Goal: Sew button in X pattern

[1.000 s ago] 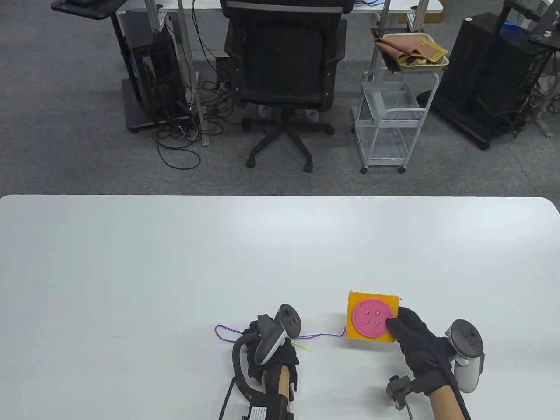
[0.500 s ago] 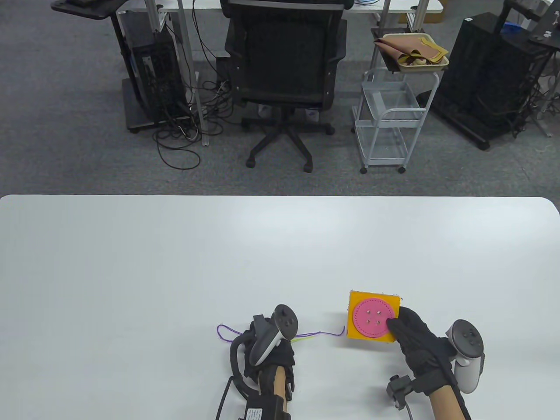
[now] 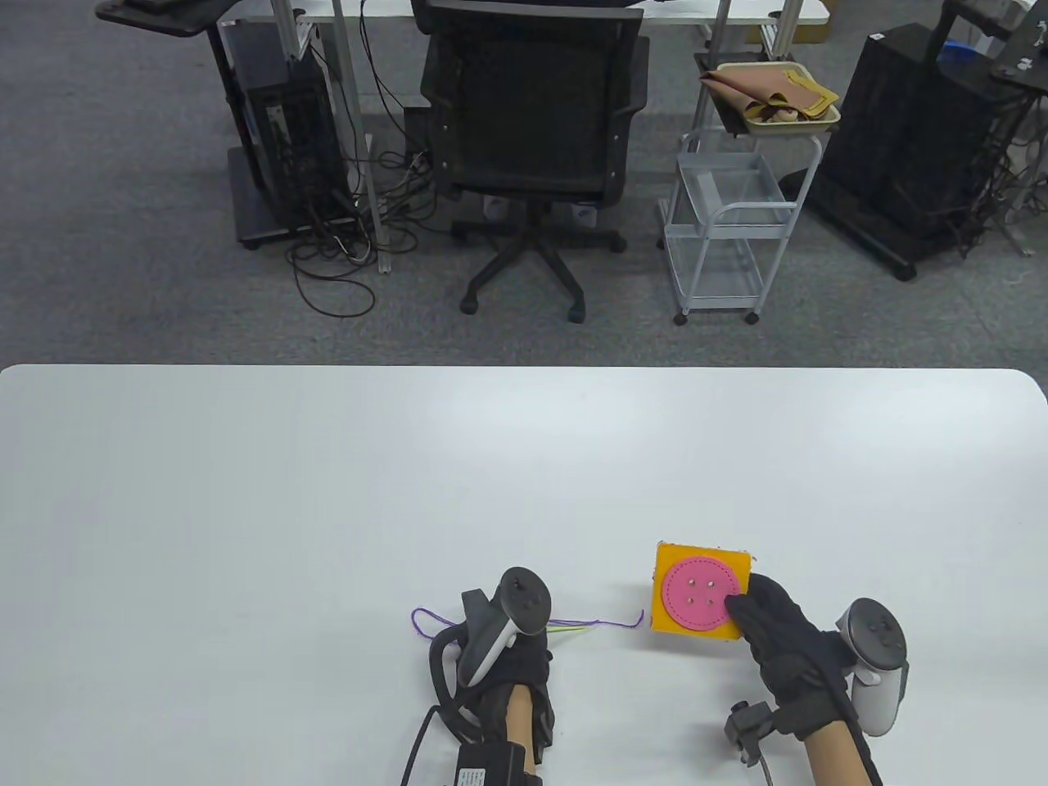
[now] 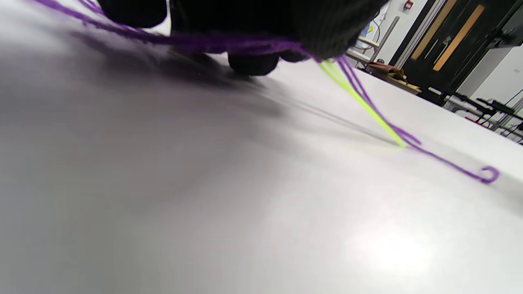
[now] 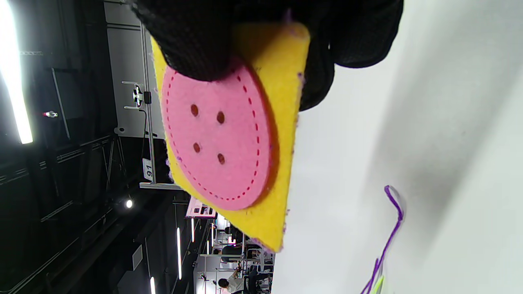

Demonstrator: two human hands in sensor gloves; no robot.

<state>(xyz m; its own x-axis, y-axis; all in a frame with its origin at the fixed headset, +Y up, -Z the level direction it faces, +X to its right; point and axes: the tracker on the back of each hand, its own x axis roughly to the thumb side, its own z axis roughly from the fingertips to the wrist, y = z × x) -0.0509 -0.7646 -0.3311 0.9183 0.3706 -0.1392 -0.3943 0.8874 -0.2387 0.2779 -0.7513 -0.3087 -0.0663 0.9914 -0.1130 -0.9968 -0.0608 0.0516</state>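
No writing is legible on the sewing things. At the table's (image 3: pixel 246 491) 5 o'clock, the right hand (image 3: pixel 778 634) pinches the yellow felt square (image 3: pixel 737 565) with its pink button (image 3: pixel 696 594), barely shifted. The left hand (image 3: pixel 508 663), at 6 o'clock, pinches the purple thread (image 3: pixel 606 626) and lime needle (image 4: pixel 359 106), now drawn slightly back.

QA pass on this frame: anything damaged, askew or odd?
Nothing damaged. The yellow felt square with the pink felt button is tilted off the white table, pinched by the right hand. All four holes are unthreaded; the purple thread lies slack.

R hand (image 3: pixel 782 647) grips yellow pad (image 3: pixel 702 595) w/ pink button (image 3: pixel 695 594) (four holes); L hand (image 3: pixel 508 667) on purple thread (image 3: pixel 602 626).
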